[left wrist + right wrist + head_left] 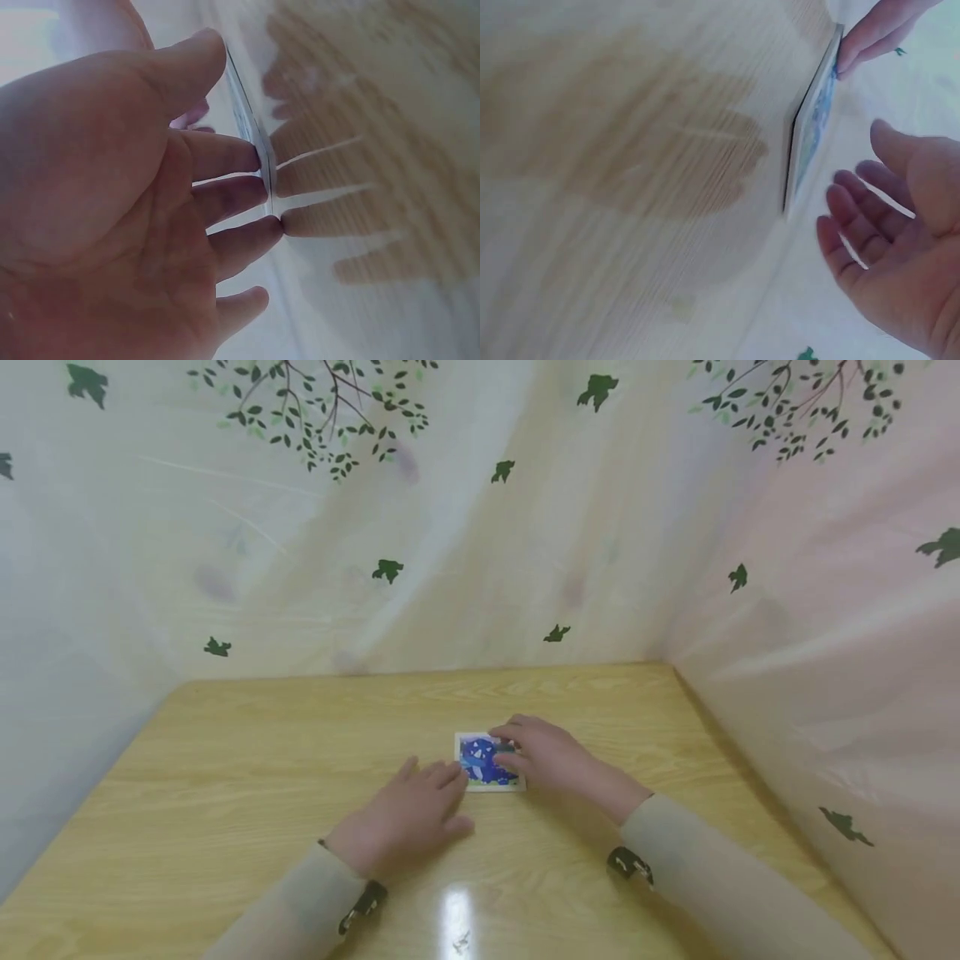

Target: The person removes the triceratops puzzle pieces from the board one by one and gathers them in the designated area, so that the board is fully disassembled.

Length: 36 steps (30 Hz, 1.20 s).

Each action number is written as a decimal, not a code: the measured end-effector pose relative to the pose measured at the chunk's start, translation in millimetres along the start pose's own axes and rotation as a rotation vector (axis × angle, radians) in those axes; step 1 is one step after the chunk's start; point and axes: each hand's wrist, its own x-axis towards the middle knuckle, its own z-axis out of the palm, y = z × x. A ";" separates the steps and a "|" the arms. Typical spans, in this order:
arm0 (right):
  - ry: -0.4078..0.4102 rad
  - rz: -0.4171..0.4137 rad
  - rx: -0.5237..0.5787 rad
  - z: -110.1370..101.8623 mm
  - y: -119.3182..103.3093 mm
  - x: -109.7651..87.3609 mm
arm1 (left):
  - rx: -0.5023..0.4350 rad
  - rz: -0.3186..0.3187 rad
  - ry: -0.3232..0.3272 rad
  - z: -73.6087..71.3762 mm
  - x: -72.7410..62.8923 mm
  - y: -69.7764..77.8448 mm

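Note:
A small flat picture board (480,762) with a white border and a blue cartoon figure lies on the wooden table. In the right wrist view the board (810,127) appears edge-on, a thin slab. My left hand (408,814) is at its left side, fingers extended and fingertips right at the edge, thumb held apart. The left wrist view shows these fingertips along the board's edge (262,146). Over the board's right part is my right hand (555,756), fingers loosely bent and apart from the thumb. Nothing shows between them in the right wrist view. This hand hides the board's upper right corner.
The light wooden table (262,760) reaches back to a pale curtain (465,568) printed with leaves and branches. Another curtain side (847,635) runs along the table's right edge. Dark bands (632,866) sit at both sleeve cuffs.

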 end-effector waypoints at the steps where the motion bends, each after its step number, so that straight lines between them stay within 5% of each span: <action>1: 0.012 0.015 0.026 1.0 -0.5 4.1 | 0.004 0.006 -0.007 -0.3 -0.1 0.5; 6: 0.042 0.069 0.111 8.9 -3.1 23.3 | 0.029 0.030 -0.016 -1.1 0.8 2.0; 14: 0.035 0.060 0.051 18.0 -11.5 42.1 | 0.052 0.038 -0.015 -3.8 2.1 4.6; 36: -0.016 0.113 0.026 22.6 -20.5 46.5 | 0.030 0.043 0.000 -3.7 -0.7 2.6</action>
